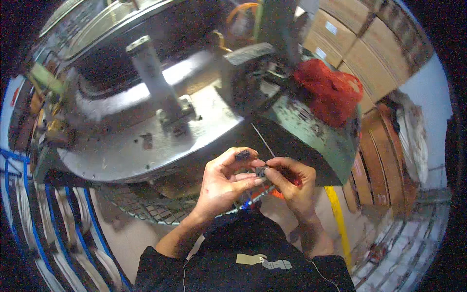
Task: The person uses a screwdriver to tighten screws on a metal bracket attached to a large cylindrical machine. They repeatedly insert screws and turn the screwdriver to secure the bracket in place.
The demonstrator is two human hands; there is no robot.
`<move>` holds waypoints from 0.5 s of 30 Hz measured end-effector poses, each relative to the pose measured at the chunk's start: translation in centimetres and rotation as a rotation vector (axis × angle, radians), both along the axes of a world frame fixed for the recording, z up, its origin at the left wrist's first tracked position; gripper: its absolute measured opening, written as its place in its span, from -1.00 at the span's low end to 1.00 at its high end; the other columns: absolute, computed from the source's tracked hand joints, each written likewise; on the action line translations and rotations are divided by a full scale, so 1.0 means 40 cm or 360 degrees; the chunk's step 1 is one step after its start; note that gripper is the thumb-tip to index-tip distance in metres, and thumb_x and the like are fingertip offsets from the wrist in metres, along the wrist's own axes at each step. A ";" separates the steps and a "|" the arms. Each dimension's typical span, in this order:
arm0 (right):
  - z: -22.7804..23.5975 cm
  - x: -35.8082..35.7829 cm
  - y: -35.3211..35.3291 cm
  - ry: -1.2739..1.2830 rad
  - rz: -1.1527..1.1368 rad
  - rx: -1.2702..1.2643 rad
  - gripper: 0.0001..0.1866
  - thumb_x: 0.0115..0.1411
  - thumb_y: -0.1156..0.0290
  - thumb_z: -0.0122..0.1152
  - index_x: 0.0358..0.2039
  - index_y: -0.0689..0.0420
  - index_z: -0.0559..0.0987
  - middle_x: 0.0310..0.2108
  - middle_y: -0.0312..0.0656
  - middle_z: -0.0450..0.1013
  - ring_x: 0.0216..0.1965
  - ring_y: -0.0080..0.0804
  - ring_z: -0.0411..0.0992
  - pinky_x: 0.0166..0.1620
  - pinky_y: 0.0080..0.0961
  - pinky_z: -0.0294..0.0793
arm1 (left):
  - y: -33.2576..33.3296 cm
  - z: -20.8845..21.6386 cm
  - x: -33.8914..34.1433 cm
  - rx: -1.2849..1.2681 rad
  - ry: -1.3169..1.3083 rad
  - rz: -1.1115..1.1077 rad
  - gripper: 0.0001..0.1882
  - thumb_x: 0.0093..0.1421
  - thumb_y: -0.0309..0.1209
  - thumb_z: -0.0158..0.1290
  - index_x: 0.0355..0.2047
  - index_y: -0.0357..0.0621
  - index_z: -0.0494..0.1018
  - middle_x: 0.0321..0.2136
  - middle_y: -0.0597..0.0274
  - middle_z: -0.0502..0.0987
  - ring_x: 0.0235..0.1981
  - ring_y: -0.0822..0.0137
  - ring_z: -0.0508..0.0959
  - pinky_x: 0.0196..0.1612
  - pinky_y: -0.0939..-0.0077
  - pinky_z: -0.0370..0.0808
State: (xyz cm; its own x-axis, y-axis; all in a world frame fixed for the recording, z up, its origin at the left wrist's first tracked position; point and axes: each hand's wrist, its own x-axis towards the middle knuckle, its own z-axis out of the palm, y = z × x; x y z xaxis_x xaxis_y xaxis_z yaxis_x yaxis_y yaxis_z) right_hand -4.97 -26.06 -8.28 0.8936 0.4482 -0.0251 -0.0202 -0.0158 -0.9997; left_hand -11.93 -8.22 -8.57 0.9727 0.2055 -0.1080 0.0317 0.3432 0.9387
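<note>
In front of my chest, both hands meet over a small dark grey block-like part (261, 172). My left hand (219, 184) is palm up, its thumb and fingers closed on the part's left side. A second small black piece (242, 155) rests against the fingers of that hand. My right hand (294, 181) pinches the part from the right. Tucked in that same hand is a screwdriver-like tool, its thin metal shaft (263, 138) pointing away from me and a bit of red handle (296, 180) showing in the palm. Fingers hide most of the part.
A metal machine bed (131, 158) with an upright bracket (151, 73) stands ahead on the left. On the green surface (292, 114) at right lies a red mesh bag (331, 90). Cardboard boxes (374, 58) are stacked behind it. A wire basket (155, 209) sits below the bed.
</note>
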 end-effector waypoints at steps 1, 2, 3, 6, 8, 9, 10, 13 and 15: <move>-0.006 0.001 -0.019 0.0057 -0.0061 -0.0005 -0.84 0.23 0.51 0.44 -0.18 0.25 0.71 -0.31 -0.27 0.66 -0.27 -0.60 0.57 -0.17 -0.58 0.56 | -0.014 -0.010 0.015 -0.0018 0.0017 -0.0069 -0.49 0.13 -0.69 0.32 0.09 -0.27 0.46 -0.03 0.09 0.61 0.03 0.32 0.63 0.08 0.39 0.66; -0.010 0.001 -0.037 0.0130 -0.0128 -0.0023 -0.84 0.23 0.50 0.44 -0.19 0.24 0.71 -0.33 -0.28 0.66 -0.29 -0.60 0.57 -0.18 -0.58 0.56 | -0.026 -0.019 0.029 -0.0046 0.0026 -0.0130 -0.49 0.13 -0.69 0.31 0.09 -0.28 0.45 -0.03 0.08 0.61 0.04 0.31 0.62 0.08 0.38 0.66; -0.014 0.003 -0.054 0.0189 -0.0172 -0.0135 -0.84 0.23 0.48 0.45 -0.19 0.23 0.72 -0.37 -0.28 0.65 -0.33 -0.61 0.56 -0.22 -0.59 0.55 | -0.037 -0.027 0.042 -0.0082 0.0028 -0.0188 -0.49 0.13 -0.69 0.31 0.10 -0.29 0.45 -0.03 0.06 0.61 0.05 0.30 0.62 0.08 0.37 0.66; -0.024 0.003 -0.086 0.0174 -0.0272 -0.0198 -0.83 0.23 0.48 0.45 -0.19 0.24 0.72 -0.36 -0.29 0.65 -0.33 -0.61 0.56 -0.23 -0.59 0.55 | -0.063 -0.047 0.071 -0.0260 0.0085 -0.0258 -0.43 0.06 -0.71 0.37 0.09 -0.32 0.45 -0.01 0.01 0.61 0.07 0.19 0.63 0.07 0.31 0.68; -0.031 0.001 -0.096 0.0097 -0.0307 -0.0171 -0.83 0.23 0.48 0.45 -0.19 0.24 0.72 -0.35 -0.28 0.66 -0.32 -0.60 0.56 -0.22 -0.59 0.55 | -0.074 -0.053 0.078 -0.0201 0.0076 -0.0279 -0.43 0.05 -0.72 0.36 0.08 -0.31 0.45 0.00 0.01 0.60 0.07 0.19 0.62 0.06 0.29 0.67; -0.034 -0.001 -0.099 0.0114 -0.0328 -0.0208 -0.83 0.23 0.48 0.45 -0.19 0.24 0.72 -0.35 -0.28 0.66 -0.32 -0.60 0.56 -0.22 -0.59 0.55 | -0.077 -0.056 0.080 -0.0169 0.0058 -0.0283 -0.43 0.05 -0.72 0.36 0.08 -0.31 0.45 0.00 0.02 0.60 0.07 0.19 0.62 0.06 0.28 0.67; -0.036 -0.002 -0.100 0.0073 -0.0335 -0.0172 -0.83 0.23 0.48 0.45 -0.19 0.24 0.72 -0.35 -0.28 0.66 -0.32 -0.60 0.56 -0.22 -0.59 0.55 | -0.080 -0.057 0.081 -0.0184 0.0059 -0.0283 -0.43 0.04 -0.72 0.36 0.08 -0.31 0.45 0.00 0.02 0.60 0.07 0.18 0.62 0.06 0.28 0.67; -0.038 -0.005 -0.097 0.0045 -0.0342 -0.0152 -0.83 0.23 0.48 0.45 -0.18 0.24 0.73 -0.33 -0.26 0.67 -0.30 -0.58 0.57 -0.21 -0.58 0.56 | -0.082 -0.061 0.082 -0.0182 0.0020 -0.0287 -0.43 0.07 -0.73 0.33 0.10 -0.31 0.44 0.01 0.01 0.59 0.07 0.19 0.62 0.08 0.29 0.67; -0.032 -0.005 -0.093 0.0062 -0.0335 -0.0167 -0.82 0.24 0.47 0.44 -0.16 0.23 0.73 -0.30 -0.24 0.68 -0.28 -0.56 0.59 -0.19 -0.57 0.57 | -0.080 -0.064 0.081 -0.0111 0.0022 -0.0292 -0.46 0.13 -0.72 0.28 0.13 -0.34 0.41 0.03 -0.02 0.57 0.06 0.21 0.62 0.10 0.32 0.66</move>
State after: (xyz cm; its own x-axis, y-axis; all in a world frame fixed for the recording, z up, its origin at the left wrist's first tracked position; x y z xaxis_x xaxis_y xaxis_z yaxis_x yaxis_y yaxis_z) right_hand -5.17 -29.79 -9.54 0.9645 0.2454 -0.0979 -0.0723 -0.1112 -0.9912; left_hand -8.70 -11.41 -11.12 0.9914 0.0163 -0.1295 0.1126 0.3949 0.9118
